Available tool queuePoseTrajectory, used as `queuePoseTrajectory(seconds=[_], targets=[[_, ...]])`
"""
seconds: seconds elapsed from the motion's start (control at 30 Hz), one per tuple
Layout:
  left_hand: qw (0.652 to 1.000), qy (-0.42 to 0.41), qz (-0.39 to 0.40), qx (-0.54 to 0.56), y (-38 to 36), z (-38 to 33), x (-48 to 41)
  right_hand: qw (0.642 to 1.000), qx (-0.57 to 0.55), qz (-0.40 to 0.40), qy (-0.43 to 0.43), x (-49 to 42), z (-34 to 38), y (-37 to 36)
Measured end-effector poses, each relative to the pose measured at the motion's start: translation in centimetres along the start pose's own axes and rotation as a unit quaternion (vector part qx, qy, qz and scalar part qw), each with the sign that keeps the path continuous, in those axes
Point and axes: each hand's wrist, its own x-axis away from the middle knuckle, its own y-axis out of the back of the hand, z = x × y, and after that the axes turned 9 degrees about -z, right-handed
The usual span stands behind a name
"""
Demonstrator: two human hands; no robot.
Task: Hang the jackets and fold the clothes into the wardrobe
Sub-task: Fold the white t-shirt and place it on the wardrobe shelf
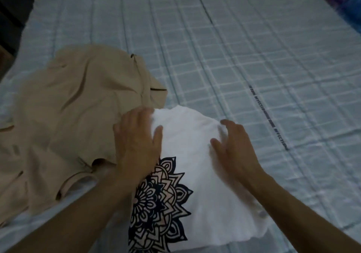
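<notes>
Folded white T-shirt (197, 155), near centre, on checked bedsheet (254, 57) | beige garment (78, 106) touching at left | left hand (136, 141) flat on T-shirt | right hand (234, 149) loosely spread, resting there

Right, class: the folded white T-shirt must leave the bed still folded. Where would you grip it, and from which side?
Probably its long side edges, hands sliding under from left and right. The T-shirt lies flat on the bed as a folded stack, so pinching one corner would likely let layers fall open. The left hand and right hand rest on its far end.
</notes>
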Motion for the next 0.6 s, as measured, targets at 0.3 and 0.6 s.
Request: queuePoseTrajectory(seconds=[0.3,0.6], targets=[[0.958,-0.2,0.191,-0.073,-3.5,2.5,4.0,0.949,0.166,0.129,0.233,3.5,-3.1,-2.9],[0.95,-0.184,0.226,-0.116,-2.4,1.8,4.0,0.941,0.19,0.163,0.229,3.1,-2.6,-2.1]])
